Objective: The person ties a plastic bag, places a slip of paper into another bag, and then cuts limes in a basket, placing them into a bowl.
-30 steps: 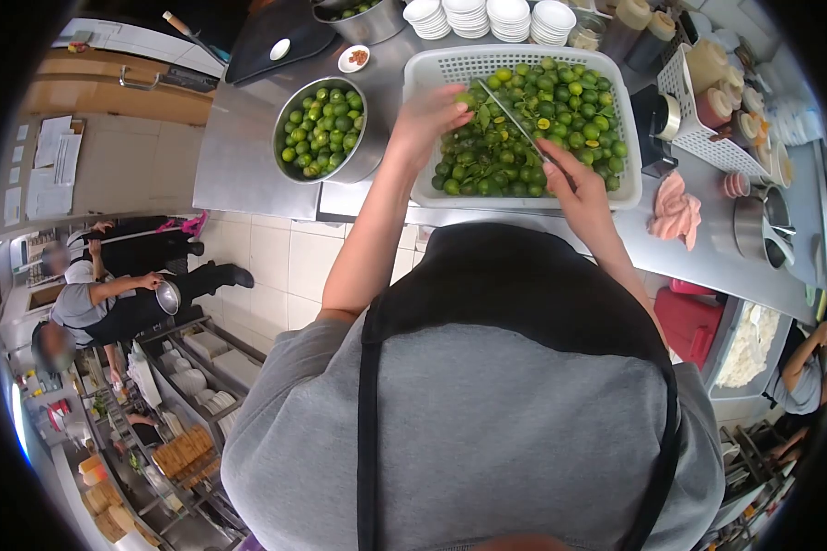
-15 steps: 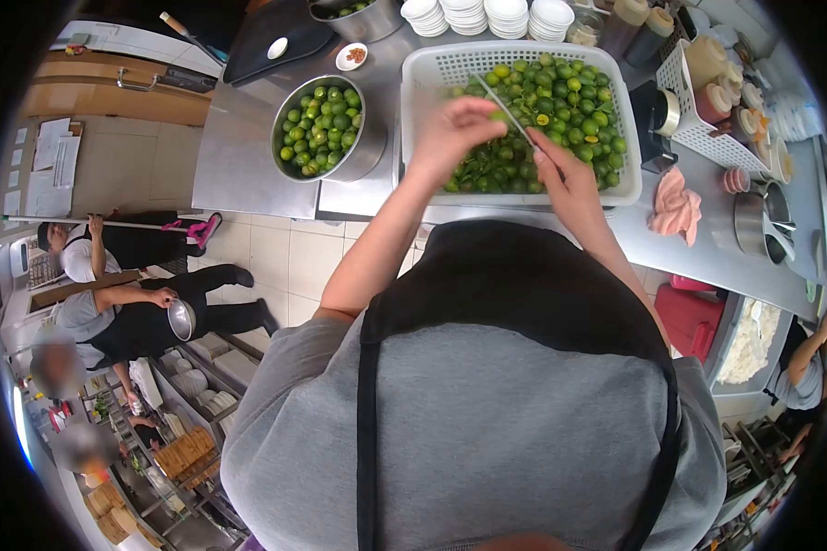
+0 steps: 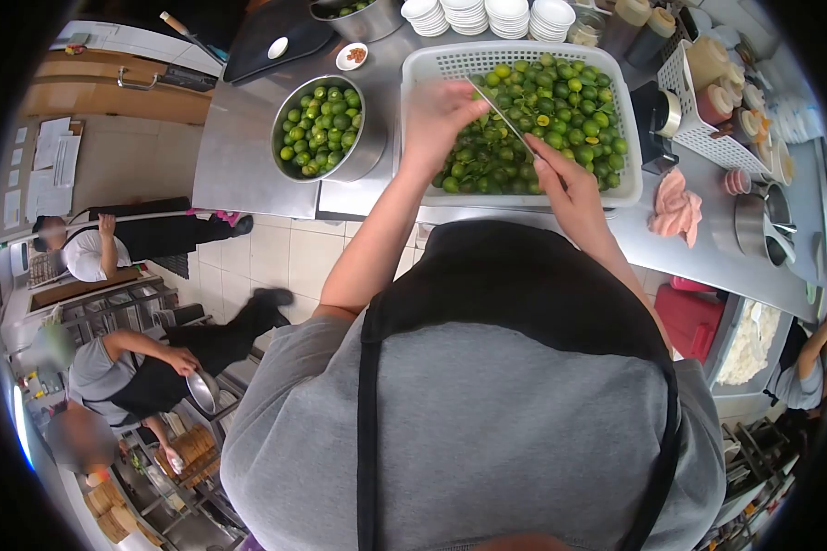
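Note:
My right hand is closed round the handle of a knife, whose thin blade points up and left over the limes. My left hand is at the left side of a white plastic basket, close to the knife tip. Its fingers are curled together and partly blurred; whatever they hold cannot be made out. Small green limes heap up in the basket, a few showing yellow cut faces. To the left stands a metal pot with more limes in it.
Stacked white dishes and sauce bottles line the back. A white crate of bottles and a pink cloth lie right. A small dish stands behind the pot. Co-workers move at left, one holding a metal bowl.
My left hand has moved left and slightly up, away from the lime beside the blade. The knife has barely shifted. At left, the co-worker with the bowl has moved downward in view.

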`<state>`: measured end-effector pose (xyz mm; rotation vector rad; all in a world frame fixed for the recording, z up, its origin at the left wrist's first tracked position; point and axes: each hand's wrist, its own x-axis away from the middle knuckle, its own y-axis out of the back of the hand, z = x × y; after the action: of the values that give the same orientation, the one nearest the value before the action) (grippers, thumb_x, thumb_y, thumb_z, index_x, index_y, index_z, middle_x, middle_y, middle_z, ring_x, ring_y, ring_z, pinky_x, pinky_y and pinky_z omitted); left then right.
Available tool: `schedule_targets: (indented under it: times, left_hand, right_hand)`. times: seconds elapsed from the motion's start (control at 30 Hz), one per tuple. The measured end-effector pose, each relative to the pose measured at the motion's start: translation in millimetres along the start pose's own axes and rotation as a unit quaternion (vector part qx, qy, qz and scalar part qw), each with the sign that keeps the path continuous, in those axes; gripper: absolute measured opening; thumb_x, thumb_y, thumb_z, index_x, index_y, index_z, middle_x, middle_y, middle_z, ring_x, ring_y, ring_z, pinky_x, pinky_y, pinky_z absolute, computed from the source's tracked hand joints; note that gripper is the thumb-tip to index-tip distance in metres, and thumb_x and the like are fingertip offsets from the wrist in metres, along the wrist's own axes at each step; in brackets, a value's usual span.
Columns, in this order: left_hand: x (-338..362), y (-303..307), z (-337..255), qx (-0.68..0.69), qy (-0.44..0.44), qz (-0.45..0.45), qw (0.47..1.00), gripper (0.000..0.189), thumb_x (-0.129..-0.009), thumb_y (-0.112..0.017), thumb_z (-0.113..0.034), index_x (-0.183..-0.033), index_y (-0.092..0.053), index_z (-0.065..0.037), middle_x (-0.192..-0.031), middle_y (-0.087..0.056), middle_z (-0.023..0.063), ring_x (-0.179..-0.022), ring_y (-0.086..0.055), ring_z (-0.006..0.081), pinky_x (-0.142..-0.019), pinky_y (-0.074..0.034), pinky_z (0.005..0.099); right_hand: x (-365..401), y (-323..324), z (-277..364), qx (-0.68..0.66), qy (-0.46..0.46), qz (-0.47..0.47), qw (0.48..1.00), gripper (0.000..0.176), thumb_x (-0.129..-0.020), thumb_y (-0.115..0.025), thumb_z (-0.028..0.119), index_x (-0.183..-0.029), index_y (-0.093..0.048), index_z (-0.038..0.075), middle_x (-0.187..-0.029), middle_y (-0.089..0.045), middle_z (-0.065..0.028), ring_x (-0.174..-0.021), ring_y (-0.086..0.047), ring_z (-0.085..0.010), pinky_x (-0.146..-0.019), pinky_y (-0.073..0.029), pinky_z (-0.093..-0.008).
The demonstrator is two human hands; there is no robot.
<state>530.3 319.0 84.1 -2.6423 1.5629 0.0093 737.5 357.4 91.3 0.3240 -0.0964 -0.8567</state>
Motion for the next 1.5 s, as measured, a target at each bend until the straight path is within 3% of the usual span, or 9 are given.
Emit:
schedule_targets:
  times: [0.4,0.63,0.7,0.8,0.93,1.17,1.2,1.3,1.5]
  left_hand:
    - [-2.5,36.8,4.1,0.276,0.104,0.02,0.955,0.019,-0.082,-0.061,-0.004,-0.099,-0.058,0.004,-0.102,-0.061,0.0127,-0.093,-0.061,0.0219,-0.094,-0.044,0.0374]
    - [-4.1,126.4,-25.6,-0.176,-0.038,-0.245,0.953,0.027,-0.073,-0.07,-0.009,-0.096,-0.062,0.002,-0.094,-0.063,0.0109,-0.088,-0.061,0.0233,-0.08,-0.048,0.0327]
    - [-6.0,129.5,-26.1,-0.59,-0.25,-0.294,0.709,0.03,-0.065,-0.074,-0.009,-0.092,-0.064,-0.002,-0.092,-0.063,0.0118,-0.084,-0.059,0.0268,-0.08,-0.045,0.0366]
    - [-12.3,79.8,-10.5,-0.482,-0.162,-0.139,0.85,0.028,-0.067,-0.073,-0.013,-0.093,-0.067,-0.004,-0.091,-0.064,0.0136,-0.081,-0.061,0.0243,-0.073,-0.047,0.032]
    - [-16.6,-9.7,35.0,-0.435,-0.162,0.072,0.883,0.023,-0.069,-0.07,-0.017,-0.088,-0.066,-0.004,-0.085,-0.065,0.0142,-0.077,-0.062,0.0276,-0.07,-0.048,0.0363]
    - [-36.5,-49.3,65.8,-0.434,-0.103,0.112,0.888,0.025,-0.073,-0.062,-0.02,-0.093,-0.061,-0.004,-0.091,-0.062,0.018,-0.078,-0.058,0.0383,-0.069,-0.047,0.0436]
    - [-35.9,-44.4,65.7,-0.385,-0.163,0.063,0.906,0.024,-0.066,-0.068,-0.013,-0.085,-0.057,-0.004,-0.076,-0.061,0.0148,-0.074,-0.059,0.035,-0.066,-0.047,0.0417]
    - [-43.7,-13.4,68.8,-0.171,0.007,0.066,0.983,0.03,-0.074,-0.068,-0.015,-0.101,-0.06,-0.007,-0.086,-0.063,0.0066,-0.078,-0.061,0.0154,-0.069,-0.049,0.0294]
    - [-20.7,12.9,7.6,0.027,0.119,0.11,0.986,0.026,-0.085,-0.057,-0.007,-0.111,-0.057,-0.003,-0.098,-0.059,0.0057,-0.082,-0.061,0.0147,-0.072,-0.049,0.0257]
  right_hand:
    - [-5.7,-4.8,-6.3,0.005,0.027,0.013,1.0,0.031,-0.09,-0.051,0.017,-0.118,-0.055,0.005,-0.103,-0.063,-0.0148,-0.082,-0.061,-0.0213,-0.072,-0.046,-0.0274]
    - [2.2,10.4,-26.0,0.033,-0.05,0.012,0.998,0.032,-0.09,-0.052,0.018,-0.118,-0.055,0.005,-0.087,-0.064,-0.0103,-0.067,-0.054,-0.0128,-0.064,-0.043,-0.0241]
    - [2.1,15.6,-34.9,0.029,-0.042,-0.01,0.999,0.031,-0.09,-0.052,0.017,-0.118,-0.055,0.005,-0.08,-0.061,-0.008,-0.064,-0.049,-0.0107,-0.061,-0.041,-0.0234]
    - [-0.5,18.8,-36.3,0.014,0.002,-0.056,0.998,0.032,-0.09,-0.052,0.017,-0.119,-0.054,0.006,-0.067,-0.054,-0.0032,-0.058,-0.043,-0.0076,-0.055,-0.038,-0.0228]
    - [-0.2,25.3,-27.5,0.024,-0.039,-0.067,0.997,0.032,-0.09,-0.052,0.017,-0.12,-0.054,0.006,-0.063,-0.049,-0.0019,-0.057,-0.042,-0.0083,-0.054,-0.037,-0.0229]
    - [6.0,24.7,-50.0,0.054,0.033,-0.1,0.993,0.035,-0.09,-0.049,0.018,-0.123,-0.05,0.006,-0.088,-0.063,-0.0141,-0.063,-0.053,-0.0191,-0.064,-0.044,-0.0296]
    - [6.5,26.6,-49.1,0.055,0.033,-0.096,0.993,0.037,-0.09,-0.049,0.017,-0.125,-0.048,0.008,-0.087,-0.062,-0.0154,-0.063,-0.054,-0.0204,-0.064,-0.044,-0.0303]
    - [5.5,37.2,-23.8,0.05,-0.063,-0.049,0.996,0.043,-0.09,-0.045,0.014,-0.133,-0.039,0.018,-0.086,-0.059,-0.0203,-0.064,-0.057,-0.0229,-0.064,-0.045,-0.0329]
    - [-7.1,23.8,-14.9,0.059,0.0,-0.019,0.998,0.04,-0.094,-0.036,0.019,-0.134,-0.037,0.018,-0.118,-0.054,-0.0188,-0.097,-0.058,-0.0314,-0.083,-0.043,-0.0328]
